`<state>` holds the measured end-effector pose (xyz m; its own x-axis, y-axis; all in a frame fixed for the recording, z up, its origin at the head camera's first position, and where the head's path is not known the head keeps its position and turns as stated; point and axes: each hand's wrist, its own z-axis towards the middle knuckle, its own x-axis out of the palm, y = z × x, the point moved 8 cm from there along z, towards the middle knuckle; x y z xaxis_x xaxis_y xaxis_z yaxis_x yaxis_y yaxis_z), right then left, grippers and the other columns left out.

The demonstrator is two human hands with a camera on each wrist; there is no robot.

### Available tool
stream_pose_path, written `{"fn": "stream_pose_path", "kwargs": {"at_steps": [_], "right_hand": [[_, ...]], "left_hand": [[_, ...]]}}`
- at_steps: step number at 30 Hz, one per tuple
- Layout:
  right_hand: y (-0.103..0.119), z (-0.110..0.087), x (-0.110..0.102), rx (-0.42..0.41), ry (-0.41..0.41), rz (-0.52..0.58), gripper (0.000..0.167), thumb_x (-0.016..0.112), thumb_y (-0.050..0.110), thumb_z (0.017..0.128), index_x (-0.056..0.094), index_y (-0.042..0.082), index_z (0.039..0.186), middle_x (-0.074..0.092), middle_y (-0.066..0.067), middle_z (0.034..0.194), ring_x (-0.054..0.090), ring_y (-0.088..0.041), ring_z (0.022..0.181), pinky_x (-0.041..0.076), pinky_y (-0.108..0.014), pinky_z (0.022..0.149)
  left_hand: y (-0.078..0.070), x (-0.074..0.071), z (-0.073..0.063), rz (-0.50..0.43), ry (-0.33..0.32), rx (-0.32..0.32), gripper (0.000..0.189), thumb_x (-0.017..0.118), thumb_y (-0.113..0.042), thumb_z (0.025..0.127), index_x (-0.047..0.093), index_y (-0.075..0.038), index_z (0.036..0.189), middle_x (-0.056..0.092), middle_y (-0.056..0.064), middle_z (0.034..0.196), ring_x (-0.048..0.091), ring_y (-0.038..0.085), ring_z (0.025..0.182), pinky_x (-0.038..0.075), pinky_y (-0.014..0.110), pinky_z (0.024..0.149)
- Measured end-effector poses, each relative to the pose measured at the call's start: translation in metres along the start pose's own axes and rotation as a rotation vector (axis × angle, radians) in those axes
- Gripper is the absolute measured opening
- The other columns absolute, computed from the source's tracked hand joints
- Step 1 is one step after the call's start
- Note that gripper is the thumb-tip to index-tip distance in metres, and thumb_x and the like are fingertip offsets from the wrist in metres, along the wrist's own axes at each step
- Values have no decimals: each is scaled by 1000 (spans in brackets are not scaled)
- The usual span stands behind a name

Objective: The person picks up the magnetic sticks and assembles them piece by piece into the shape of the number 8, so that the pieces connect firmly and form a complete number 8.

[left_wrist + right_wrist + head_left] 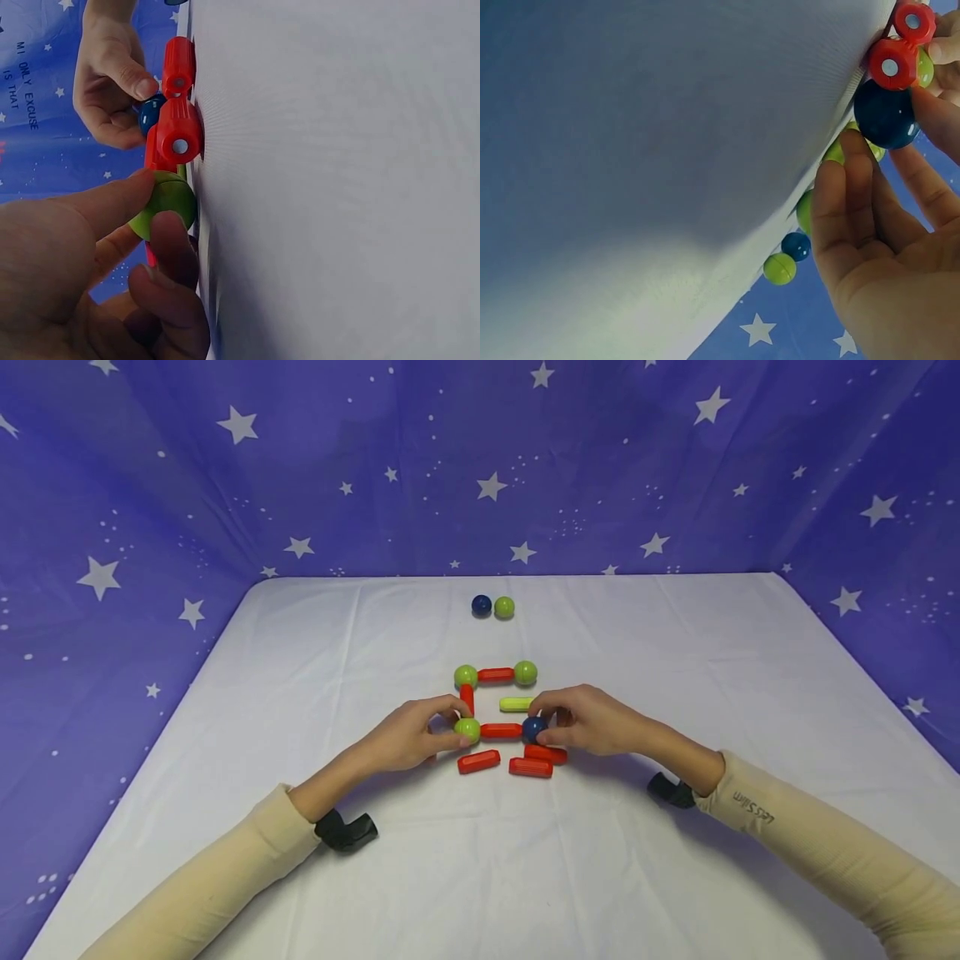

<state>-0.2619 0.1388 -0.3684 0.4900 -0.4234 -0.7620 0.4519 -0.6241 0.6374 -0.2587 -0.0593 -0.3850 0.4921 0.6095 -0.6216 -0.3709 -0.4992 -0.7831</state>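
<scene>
My left hand [408, 733] pinches a light-green ball [468, 732] between thumb and fingers. Opposite, a dark blue ball [534, 729] is pinched by my right hand [594, 720]. A red rod [501, 731] spans the two balls, touching both. From the left ball another red rod [467, 697] runs back to a green ball [466, 677]; a third rod [496, 675] joins that one to a green ball [526, 672] on its right. The right wrist view shows the blue ball [886, 114] against the thumb and a finger, other fingers bent below.
Loose red rods [478, 762] lie in front of the joined pieces, two of them [530, 767] close together at right. A yellow-green rod [514, 704] lies inside the shape, near the right fingers. Further back, a blue ball [482, 605] and a green ball [505, 607] sit side by side.
</scene>
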Motion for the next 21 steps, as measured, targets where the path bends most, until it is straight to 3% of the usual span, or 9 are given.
{"fn": "stream_pose_path", "kwargs": {"at_steps": [4,9,17,21], "right_hand": [[2,2,-6,-44,-35,1,30,74,15,89,67,7,117,66,3,94,59,-15,80,53,-30,71],[5,11,-24,-91,-134,-8,29,74,15,90,68,4,115,67,1,94,57,-17,79,50,-31,69],[-8,39,-55,-43,-268,-73,25,72,11,90,69,1,113,69,-6,94,56,-21,77,46,-34,67],[-18,52,-67,-21,-319,-49,25,70,11,90,68,-1,112,69,-11,95,57,-24,81,46,-37,71]], "left_hand": [[2,1,0,7,1,-9,25,72,-25,92,62,-20,115,62,3,103,57,17,54,51,33,56],[4,1,-1,5,1,-17,25,72,-26,92,62,-21,114,62,2,103,57,17,54,52,34,56],[4,1,-1,13,-1,-29,26,72,-26,92,62,-21,115,62,2,104,56,17,53,51,34,56],[4,1,0,14,0,-33,26,72,-25,92,62,-20,116,62,2,104,56,16,53,51,33,56]]}}
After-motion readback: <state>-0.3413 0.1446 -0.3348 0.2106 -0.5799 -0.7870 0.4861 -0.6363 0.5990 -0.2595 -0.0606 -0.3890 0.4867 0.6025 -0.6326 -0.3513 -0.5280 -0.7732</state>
